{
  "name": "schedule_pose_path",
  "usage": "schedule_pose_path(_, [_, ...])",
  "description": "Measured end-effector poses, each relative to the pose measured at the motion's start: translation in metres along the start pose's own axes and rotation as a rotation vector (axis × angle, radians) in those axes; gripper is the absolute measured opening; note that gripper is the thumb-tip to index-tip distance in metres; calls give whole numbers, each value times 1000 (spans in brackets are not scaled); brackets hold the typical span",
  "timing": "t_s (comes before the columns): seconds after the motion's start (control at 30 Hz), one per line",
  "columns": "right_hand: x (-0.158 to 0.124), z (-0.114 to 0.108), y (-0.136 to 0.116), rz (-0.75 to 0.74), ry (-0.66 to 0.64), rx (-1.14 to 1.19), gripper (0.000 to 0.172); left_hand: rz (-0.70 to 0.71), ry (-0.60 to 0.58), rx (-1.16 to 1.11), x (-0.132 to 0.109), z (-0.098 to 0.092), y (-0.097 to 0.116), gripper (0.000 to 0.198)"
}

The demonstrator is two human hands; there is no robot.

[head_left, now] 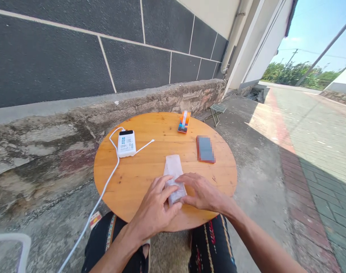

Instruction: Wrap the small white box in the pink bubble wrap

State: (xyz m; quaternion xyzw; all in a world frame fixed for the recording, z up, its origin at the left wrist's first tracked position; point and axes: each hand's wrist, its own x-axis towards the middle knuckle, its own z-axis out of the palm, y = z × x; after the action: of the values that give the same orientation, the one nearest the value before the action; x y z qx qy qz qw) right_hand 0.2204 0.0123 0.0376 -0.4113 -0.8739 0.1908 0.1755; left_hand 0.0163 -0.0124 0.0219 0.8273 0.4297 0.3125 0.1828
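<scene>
A long, flat, whitish-pink packet (173, 165) lies on the round wooden table (144, 178) near its front edge, pointing away from me. Its exact kind does not show; the surface looks like thin, cloudy wrapping. My left hand (158, 201) holds the packet from the left, with curved fingers over its top and the thumb at the near end. From the right, my right hand (202, 191) grips the other side, fingertips on the upper face and thumb by the near right corner. Fingers cover part of the packet's lower half.
A white power bank (126, 144) with a white cable (110, 176) sits at the left. An orange tape dispenser (184, 122) stands at the back, a dark phone-like slab (206, 149) on the right. A folding stool (216, 110) is beyond, near the tiled wall (138, 64).
</scene>
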Motion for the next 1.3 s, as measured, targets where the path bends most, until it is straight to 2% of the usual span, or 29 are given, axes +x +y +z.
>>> schedule_pose_path(0.23, [6, -6, -1, -21, -36, 42, 46, 68, -18, -5, 6, -1, -3, 22])
schedule_pose_path(0.47, [-2, -10, -15, 19, 21, -179, 41, 42, 0, -45, 5, 4, -5, 22])
schedule_pose_path(0.63, [2, -10, -11, -1, -90, -10, 40, 35, -1, -56, 5, 5, -5, 22])
schedule_pose_path(0.9, [3, -11, -11, 20, -92, -42, 41, 8, -19, -21, 4, -2, -7, 25])
schedule_pose_path(1.1, [4, -14, -11, 18, -110, -22, 41, 13, -124, -131, 10, -9, -11, 27])
schedule_pose_path(1.3, [8, -14, -4, 46, -108, 44, 44, -40, -129, -231, 15, -6, -15, 28])
